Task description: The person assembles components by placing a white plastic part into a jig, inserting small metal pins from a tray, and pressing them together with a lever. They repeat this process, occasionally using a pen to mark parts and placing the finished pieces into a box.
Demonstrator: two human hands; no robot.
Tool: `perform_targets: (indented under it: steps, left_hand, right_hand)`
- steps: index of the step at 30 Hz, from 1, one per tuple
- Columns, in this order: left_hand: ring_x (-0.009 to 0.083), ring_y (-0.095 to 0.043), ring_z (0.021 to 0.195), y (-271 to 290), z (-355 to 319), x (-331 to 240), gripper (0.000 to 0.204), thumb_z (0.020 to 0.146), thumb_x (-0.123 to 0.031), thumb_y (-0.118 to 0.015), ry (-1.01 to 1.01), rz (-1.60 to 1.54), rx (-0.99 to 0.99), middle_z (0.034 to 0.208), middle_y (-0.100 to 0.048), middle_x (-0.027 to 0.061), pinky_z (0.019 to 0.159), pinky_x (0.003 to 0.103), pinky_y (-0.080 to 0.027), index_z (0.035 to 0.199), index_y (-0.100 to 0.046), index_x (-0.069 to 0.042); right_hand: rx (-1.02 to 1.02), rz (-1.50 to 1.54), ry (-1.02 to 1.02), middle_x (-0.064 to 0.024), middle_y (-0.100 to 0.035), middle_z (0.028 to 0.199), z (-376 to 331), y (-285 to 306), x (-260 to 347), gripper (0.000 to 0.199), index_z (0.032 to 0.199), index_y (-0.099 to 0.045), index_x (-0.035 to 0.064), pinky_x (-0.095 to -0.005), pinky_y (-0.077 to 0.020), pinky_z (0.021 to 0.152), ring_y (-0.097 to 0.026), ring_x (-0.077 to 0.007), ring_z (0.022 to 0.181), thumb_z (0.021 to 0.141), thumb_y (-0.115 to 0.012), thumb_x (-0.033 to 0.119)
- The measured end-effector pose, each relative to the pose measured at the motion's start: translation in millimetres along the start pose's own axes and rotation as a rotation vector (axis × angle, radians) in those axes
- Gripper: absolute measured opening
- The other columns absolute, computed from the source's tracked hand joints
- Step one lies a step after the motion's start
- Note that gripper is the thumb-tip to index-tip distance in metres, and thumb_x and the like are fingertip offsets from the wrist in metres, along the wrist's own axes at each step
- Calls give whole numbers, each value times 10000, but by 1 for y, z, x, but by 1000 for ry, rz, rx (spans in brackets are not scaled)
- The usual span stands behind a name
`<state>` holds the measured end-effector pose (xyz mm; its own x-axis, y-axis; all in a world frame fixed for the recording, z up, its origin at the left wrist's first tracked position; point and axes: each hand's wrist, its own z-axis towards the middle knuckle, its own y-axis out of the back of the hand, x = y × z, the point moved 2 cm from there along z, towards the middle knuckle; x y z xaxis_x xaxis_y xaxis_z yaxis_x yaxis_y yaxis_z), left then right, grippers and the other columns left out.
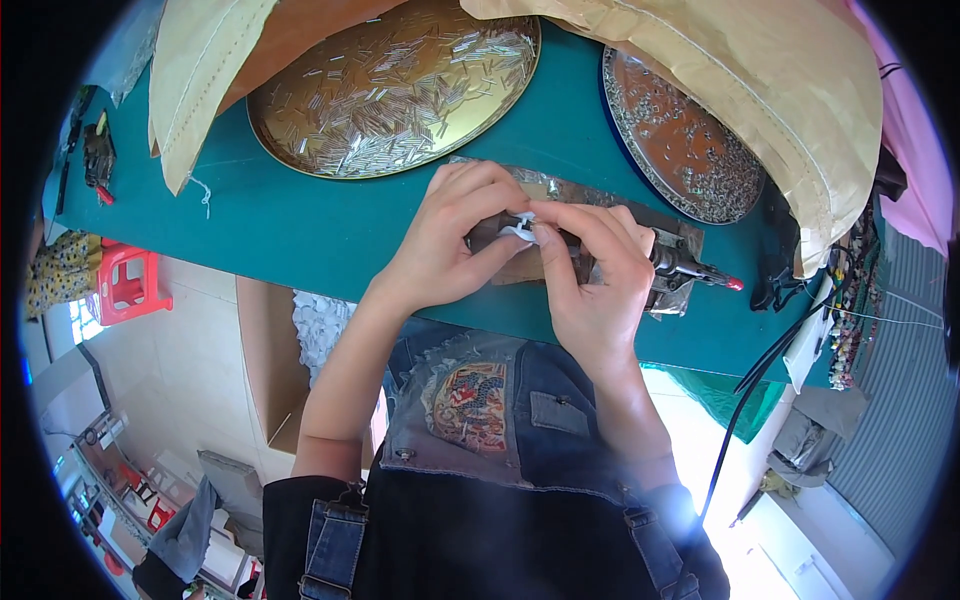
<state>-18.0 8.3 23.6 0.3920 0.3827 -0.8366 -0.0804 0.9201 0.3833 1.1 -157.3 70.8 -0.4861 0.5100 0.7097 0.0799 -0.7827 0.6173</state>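
Both hands meet over a small metal bench fixture point(672, 272) with a red-tipped lever on the green table. My left hand point(455, 235) pinches one side of a small white piece point(521, 228), whose exact kind I cannot make out. From the other side, the thumb and forefinger of my right hand point(597, 262) close on the same piece. Its lower part and the fixture's middle are partly hidden by my fingers. Beneath the hands lies a flat board point(560, 187) with a worn, shiny surface.
A round gold tray point(300, 155) holds many thin metal pins. Another round tray point(625, 120) at the right holds small metal parts. Large tan paper sacks point(800, 75) arch over the table's far side. A cardboard box point(270, 350) with white pieces point(318, 325) stands below the left edge.
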Motion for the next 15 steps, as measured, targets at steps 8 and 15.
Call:
perform_targets:
  steps: [8, 15]
  left_hand:
    - [270, -589, 951, -1, 0, 1, 266, 719, -64, -746, -13, 21, -14, 943, -613, 57, 898, 385, -395, 966, -650, -79]
    - [257, -608, 945, -4, 0, 2, 217, 744, -80, -762, -11, -7, -35, 947, -667, 54, 917, 382, -401, 934, -658, -81]
  right_hand:
    - [63, -105, 71, -6, -669, 884, 2, 4, 2, 124, 937, -697, 113, -355, -347, 783, -600, -209, 830, 856, -703, 19]
    - [26, -76, 42, -24, -650, 893, 5, 7, 0, 107, 941, -661, 103, -362, -346, 796, -603, -224, 853, 880, -678, 17]
